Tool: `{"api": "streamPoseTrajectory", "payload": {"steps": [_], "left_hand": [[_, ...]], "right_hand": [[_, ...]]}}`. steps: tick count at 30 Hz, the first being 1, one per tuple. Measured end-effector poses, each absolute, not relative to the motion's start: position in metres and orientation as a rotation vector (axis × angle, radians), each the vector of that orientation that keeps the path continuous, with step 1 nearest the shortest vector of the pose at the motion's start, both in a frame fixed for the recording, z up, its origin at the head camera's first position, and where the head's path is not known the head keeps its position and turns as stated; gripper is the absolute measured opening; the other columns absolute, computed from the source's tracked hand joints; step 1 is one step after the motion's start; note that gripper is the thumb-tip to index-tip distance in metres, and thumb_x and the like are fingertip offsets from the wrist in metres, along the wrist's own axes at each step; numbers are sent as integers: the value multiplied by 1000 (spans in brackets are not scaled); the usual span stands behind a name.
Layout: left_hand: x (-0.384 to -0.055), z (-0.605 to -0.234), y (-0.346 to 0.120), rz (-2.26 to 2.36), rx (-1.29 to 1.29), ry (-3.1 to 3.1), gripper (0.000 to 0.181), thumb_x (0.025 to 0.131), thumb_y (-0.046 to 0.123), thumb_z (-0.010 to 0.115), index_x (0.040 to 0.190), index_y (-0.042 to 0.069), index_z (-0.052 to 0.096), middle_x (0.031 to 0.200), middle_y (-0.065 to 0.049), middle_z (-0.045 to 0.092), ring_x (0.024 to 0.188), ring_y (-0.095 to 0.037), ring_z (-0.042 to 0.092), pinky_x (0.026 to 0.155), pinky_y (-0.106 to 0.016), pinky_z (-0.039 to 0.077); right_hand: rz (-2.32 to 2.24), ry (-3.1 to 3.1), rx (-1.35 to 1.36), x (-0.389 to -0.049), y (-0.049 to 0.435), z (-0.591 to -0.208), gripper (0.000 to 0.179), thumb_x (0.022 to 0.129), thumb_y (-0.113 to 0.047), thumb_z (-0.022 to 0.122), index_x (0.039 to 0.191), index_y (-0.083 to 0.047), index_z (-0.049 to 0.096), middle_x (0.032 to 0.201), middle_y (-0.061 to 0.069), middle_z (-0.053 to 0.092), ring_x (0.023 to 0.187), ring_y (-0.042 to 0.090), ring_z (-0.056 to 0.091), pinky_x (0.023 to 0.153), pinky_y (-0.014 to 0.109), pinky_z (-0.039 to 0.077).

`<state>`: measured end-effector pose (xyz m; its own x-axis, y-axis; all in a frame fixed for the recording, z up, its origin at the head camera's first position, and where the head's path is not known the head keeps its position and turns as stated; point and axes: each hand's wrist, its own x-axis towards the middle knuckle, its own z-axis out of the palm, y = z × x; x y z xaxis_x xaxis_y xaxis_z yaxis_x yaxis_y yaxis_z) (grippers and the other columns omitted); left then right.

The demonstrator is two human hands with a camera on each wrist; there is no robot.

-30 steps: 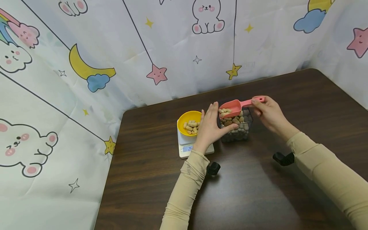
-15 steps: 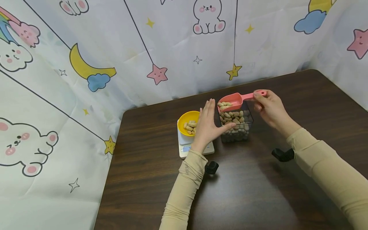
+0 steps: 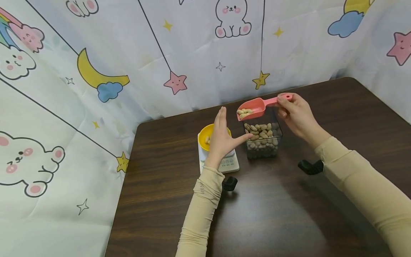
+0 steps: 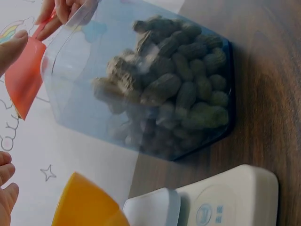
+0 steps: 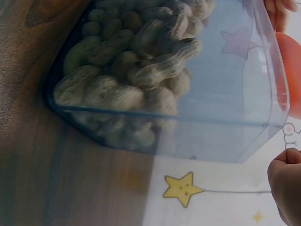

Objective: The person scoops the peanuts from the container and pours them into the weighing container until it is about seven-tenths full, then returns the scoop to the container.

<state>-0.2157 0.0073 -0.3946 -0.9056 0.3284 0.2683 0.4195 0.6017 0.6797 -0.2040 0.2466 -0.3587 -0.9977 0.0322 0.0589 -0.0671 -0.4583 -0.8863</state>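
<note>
My right hand (image 3: pixel 297 112) pinches the handle of a pink scoop (image 3: pixel 257 107), which carries a few peanuts (image 3: pixel 244 112) above the clear box's back left. The clear plastic box (image 5: pixel 225 113) holds many more peanuts (image 4: pixel 164 84) in its lower part. My left hand (image 3: pixel 222 137) is spread, thumb out toward the box's near left side, and holds nothing. Behind it, a yellow bowl (image 3: pixel 203 137) with peanuts sits on a white kitchen scale (image 3: pixel 229 164); the hand covers part of the bowl and the scale's display.
Everything stands on a dark wooden table (image 3: pixel 154 185). A white curtain (image 3: pixel 135 43) printed with cartoon bears and stars hangs behind and to the left. Black camera mounts (image 3: pixel 310 167) stick out at both wrists.
The scoop with peanuts has risen out of the box and shifted left toward the bowl. My left hand has moved left, away from the box, now covering more of the bowl and scale.
</note>
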Motion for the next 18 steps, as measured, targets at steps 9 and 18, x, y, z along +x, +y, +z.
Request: {"api": "streamPoseTrajectory", "payload": {"steps": [9,18], "left_hand": [[-220,-391,-13,-1258,-540,-2667,113,69,60,72,151,25,3,158,-1,11,143,-21,20,114,-45,30],[-222,-393,-40,-1282,-413,-2633,112,68,61,72,151,24,7,157,-3,14,141,-26,25,112,-49,31]], "right_hand": [[2641,-1583,99,-210,233,-348,29,88,-19,61,105,-6,43,77,-2,59,56,11,36,54,23,30],[2612,-1664,129,-214,214,-346,28,89,-20,60,106,-7,43,83,-2,55,56,10,37,56,23,32]]}}
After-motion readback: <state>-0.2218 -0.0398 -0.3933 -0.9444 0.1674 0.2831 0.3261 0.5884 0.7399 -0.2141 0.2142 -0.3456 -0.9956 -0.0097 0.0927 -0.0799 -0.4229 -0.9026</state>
